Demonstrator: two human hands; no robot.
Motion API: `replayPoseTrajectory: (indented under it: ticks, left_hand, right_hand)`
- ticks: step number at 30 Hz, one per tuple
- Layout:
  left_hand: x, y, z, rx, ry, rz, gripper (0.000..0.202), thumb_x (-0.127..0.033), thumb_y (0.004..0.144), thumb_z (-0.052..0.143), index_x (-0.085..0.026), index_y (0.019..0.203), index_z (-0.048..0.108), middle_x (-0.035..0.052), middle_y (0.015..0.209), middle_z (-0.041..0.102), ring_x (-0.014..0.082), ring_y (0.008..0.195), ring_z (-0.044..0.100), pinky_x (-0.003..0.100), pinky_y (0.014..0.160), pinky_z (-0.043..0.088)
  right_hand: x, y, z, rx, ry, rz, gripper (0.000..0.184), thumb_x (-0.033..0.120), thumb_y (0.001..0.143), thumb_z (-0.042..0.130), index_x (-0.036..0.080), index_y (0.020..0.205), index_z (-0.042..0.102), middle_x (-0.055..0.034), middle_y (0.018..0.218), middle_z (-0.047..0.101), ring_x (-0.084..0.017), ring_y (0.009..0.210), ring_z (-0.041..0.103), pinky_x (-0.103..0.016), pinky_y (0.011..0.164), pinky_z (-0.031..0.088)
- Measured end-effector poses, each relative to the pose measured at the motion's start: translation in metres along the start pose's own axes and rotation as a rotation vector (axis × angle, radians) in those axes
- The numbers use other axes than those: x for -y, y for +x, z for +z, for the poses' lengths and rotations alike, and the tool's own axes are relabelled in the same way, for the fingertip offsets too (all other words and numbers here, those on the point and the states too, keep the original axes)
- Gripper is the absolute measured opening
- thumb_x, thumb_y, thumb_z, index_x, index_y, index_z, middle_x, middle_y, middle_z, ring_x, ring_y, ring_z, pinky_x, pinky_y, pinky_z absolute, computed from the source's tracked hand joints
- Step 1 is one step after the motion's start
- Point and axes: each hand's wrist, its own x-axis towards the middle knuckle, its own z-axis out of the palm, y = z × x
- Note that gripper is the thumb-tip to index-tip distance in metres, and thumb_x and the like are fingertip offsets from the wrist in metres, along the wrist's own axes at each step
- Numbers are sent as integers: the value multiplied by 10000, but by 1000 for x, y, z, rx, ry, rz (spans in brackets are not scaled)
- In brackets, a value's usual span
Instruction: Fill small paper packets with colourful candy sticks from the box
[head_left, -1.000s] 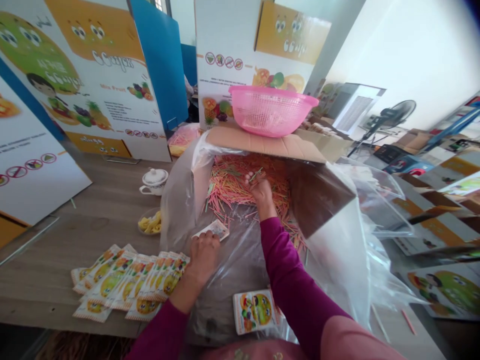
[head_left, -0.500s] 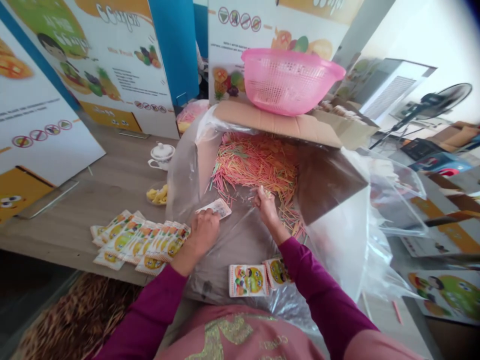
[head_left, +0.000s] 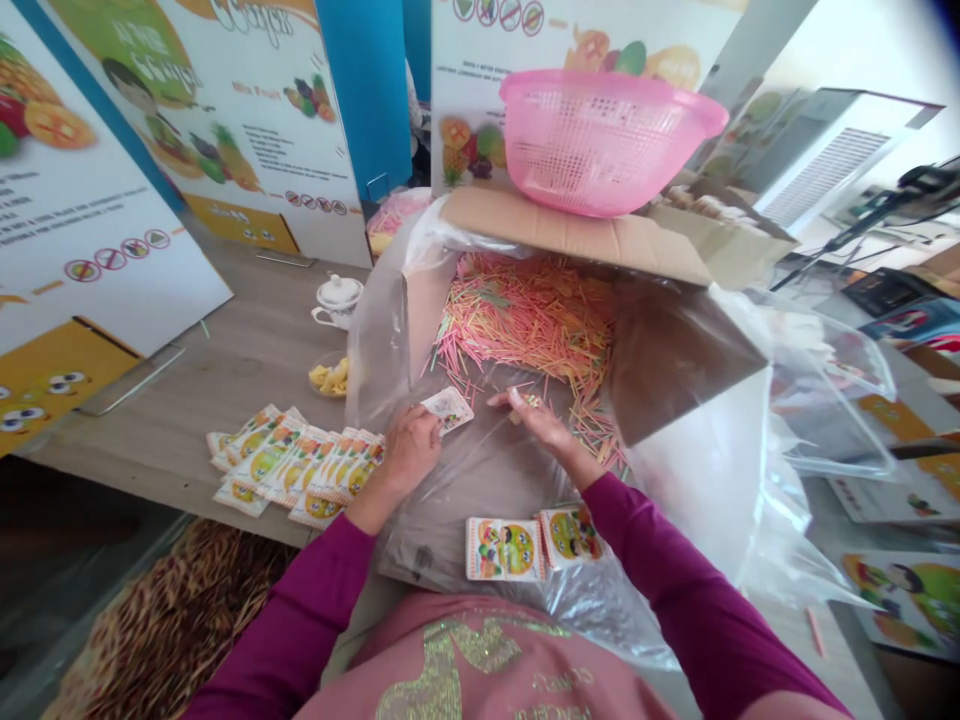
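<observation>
My left hand (head_left: 412, 447) grips one end of a small printed packet (head_left: 450, 409) in front of the open box. To its right, my right hand (head_left: 538, 418) has its fingers stretched out toward the packet, with no held thing visible. Just beyond both hands lies a heap of thin pink, orange and green sticks (head_left: 517, 325) on clear plastic inside a cardboard box (head_left: 664, 375). Left of my left hand, several filled packets (head_left: 300, 465) overlap in a fan. Two stacks of printed packets, a left stack (head_left: 504, 549) and a right stack (head_left: 571, 537), lie near my body.
A pink plastic basket (head_left: 607, 145) rests on the box's back flap. Left of the box are a white lidded cup (head_left: 337, 300) and a small dish of yellow pieces (head_left: 330, 378). Printed boards (head_left: 262, 130) stand behind. Loose clear plastic (head_left: 690, 490) drapes over the right side.
My right hand's fingers have gone from curled together to stretched out. My left hand still holds the packet. The whole view has shifted slightly.
</observation>
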Motion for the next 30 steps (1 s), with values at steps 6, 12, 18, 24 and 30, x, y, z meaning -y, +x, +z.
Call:
replayPoseTrajectory:
  ticks: [6,12,18,24,30]
  left_hand:
    - [6,5,-9,-133,-657,-143,203,-274,828,775,-193,645,742,0,676,684,152,644,598,278,645,460]
    - [-11,-8,-32,-92,-1026,-134,181,-365,727,879,-201,688,812,8,686,751,164,673,658,293,683,530]
    - [-20,-14,-29,-105,-1241,-146,207,-373,663,962,-214,699,835,-3,703,771,153,687,678,292,710,570]
    - [-26,-17,-13,-19,-1515,-213,358,-499,653,1015,-217,827,879,33,864,823,189,788,733,344,768,632]
    - [-35,-39,-1,156,-1555,-213,466,-447,611,1028,-221,988,871,28,953,825,199,866,724,337,826,590]
  right_hand:
    - [50,7,24,-52,307,-79,846,909,1005,358,239,1149,854,-109,1375,780,-322,1374,654,-484,1156,529]
    - [103,14,52,87,535,-191,863,989,920,445,245,1007,872,-126,1382,757,-349,1375,643,-494,1096,568]
    - [96,17,65,212,480,-197,893,1025,867,480,228,940,876,-107,1219,801,-298,1210,714,-464,1119,549]
    - [88,4,57,315,451,-271,762,831,869,755,266,1378,788,-98,1283,790,-289,1198,712,-439,1058,557]
    - [85,-16,81,154,498,-219,787,860,910,674,263,1418,748,-100,1281,766,-247,1032,726,-397,927,590]
